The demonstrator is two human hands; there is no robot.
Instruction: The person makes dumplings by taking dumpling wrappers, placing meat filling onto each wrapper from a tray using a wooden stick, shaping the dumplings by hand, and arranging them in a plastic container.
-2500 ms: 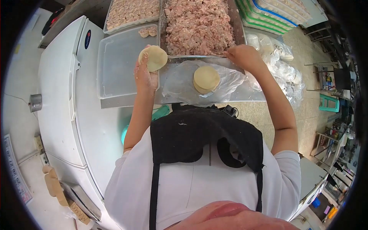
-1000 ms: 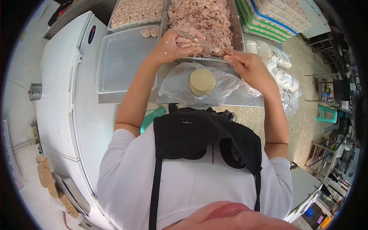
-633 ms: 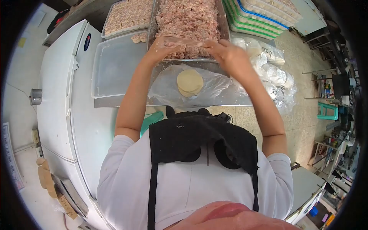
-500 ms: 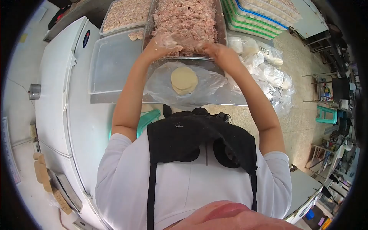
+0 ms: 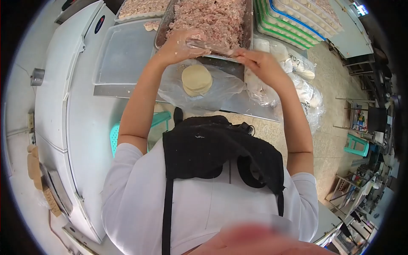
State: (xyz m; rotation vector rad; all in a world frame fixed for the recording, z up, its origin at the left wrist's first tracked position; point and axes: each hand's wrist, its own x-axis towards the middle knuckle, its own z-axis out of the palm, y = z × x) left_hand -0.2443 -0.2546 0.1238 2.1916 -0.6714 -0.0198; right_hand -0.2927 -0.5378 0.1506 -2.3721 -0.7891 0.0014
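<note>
My left hand (image 5: 180, 46) is above the near left corner of a metal tray (image 5: 159, 37), its fingers curled round one end of a clear, shiny strip (image 5: 210, 45) that looks like thin plastic. At the strip's other end, by the tray's near right corner, the fingers of my right hand (image 5: 261, 64) are closed, slightly blurred. Pink minced meat (image 5: 208, 21) fills the tray. Nearer to me, a stack of round, pale dough wrappers (image 5: 197, 80) lies on a spread plastic bag (image 5: 227, 87). The exact kind of strip is unclear.
Left of the tray lies a translucent lid (image 5: 123, 55) with a few dumplings at its far corner. A tray of dumplings (image 5: 144, 7) sits behind it. To the right are stacked dumpling trays (image 5: 289, 25) and bagged white packs (image 5: 308, 66). A white refrigerator (image 5: 63, 85) stands left.
The view has shifted a little. My right hand has moved right and slightly down, away from my left hand, and the clear strip between them looks more stretched out.
</note>
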